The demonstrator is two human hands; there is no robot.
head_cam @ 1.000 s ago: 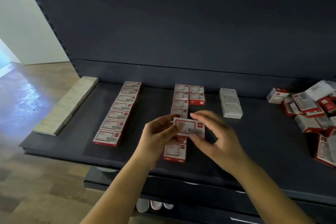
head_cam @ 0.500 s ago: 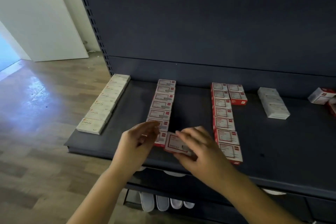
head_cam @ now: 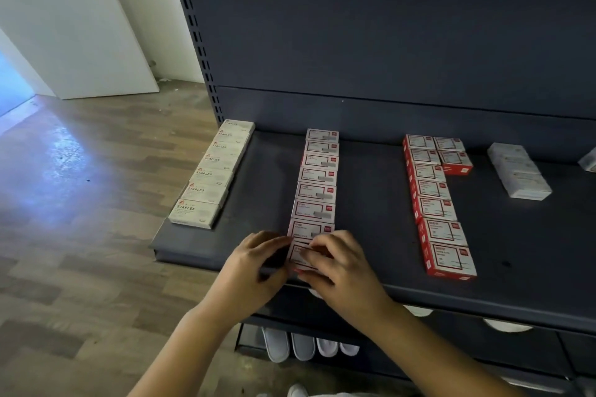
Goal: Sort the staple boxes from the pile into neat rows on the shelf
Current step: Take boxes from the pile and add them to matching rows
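A red-and-white staple box [head_cam: 298,256] lies at the front end of the middle-left row [head_cam: 317,177] on the dark shelf [head_cam: 371,203]. My left hand [head_cam: 254,267] touches its left edge with curled fingers. From the right, my right hand [head_cam: 338,267] covers it, fingers curled over its top. A cream row of boxes marked STAPLES [head_cam: 213,174] runs along the shelf's left edge. Further right is a red row [head_cam: 435,203] with two extra boxes beside its far end, then a short white row [head_cam: 517,171]. The pile is out of view apart from one box corner [head_cam: 588,159].
The shelf's front edge [head_cam: 451,306] lies just below my hands. A lower shelf holds white slippers [head_cam: 303,346]. Wooden floor [head_cam: 80,203] and a white door [head_cam: 74,26] are to the left. The shelf's dark back panel [head_cam: 387,42] rises behind the rows.
Both hands carried the box from in front of the red row leftwards and down to the front end of the middle-left row. The view swung left, so the pile left the frame.
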